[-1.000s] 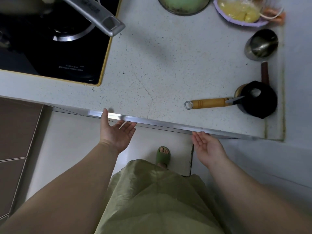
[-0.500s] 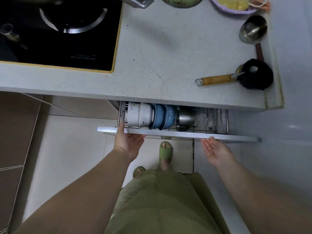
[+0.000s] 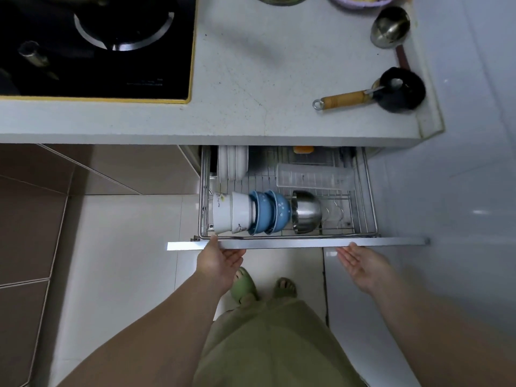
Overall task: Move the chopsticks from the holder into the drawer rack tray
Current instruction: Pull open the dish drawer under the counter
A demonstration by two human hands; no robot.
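Lying across the back right of the open drawer, in the centre of the frame, the clear plastic tray (image 3: 314,175) rests on the wire drawer rack (image 3: 363,191); no chopsticks can be made out in it, and neither they nor their holder can be told for certain anywhere in the picture. In front of the tray, along the near side of the rack, a row of bowls lies on its side: two white bowls (image 3: 231,213) at the left, two blue bowls (image 3: 269,212) nested against them, then a steel bowl (image 3: 307,212). White plates (image 3: 233,163) stand on edge at the back left of the rack. The drawer front (image 3: 293,243) runs as a pale strip across the frame just below the rack. The left hand (image 3: 219,261) grasps this strip from beneath, thumb up against its top edge and fingers curled under. The right hand (image 3: 360,261) lies palm up just beneath the strip further right, fingers loose and grasping nothing; whether its fingertips touch the front cannot be told. Above the drawer the pale speckled worktop (image 3: 265,79) fills the upper frame, with a black hob (image 3: 95,46) at upper left, a steel cup (image 3: 391,26) at upper right, and below that a wooden-handled utensil (image 3: 343,99) lying against a black round object (image 3: 402,90). Green slippers (image 3: 244,284) show on the tiled floor at lower centre.
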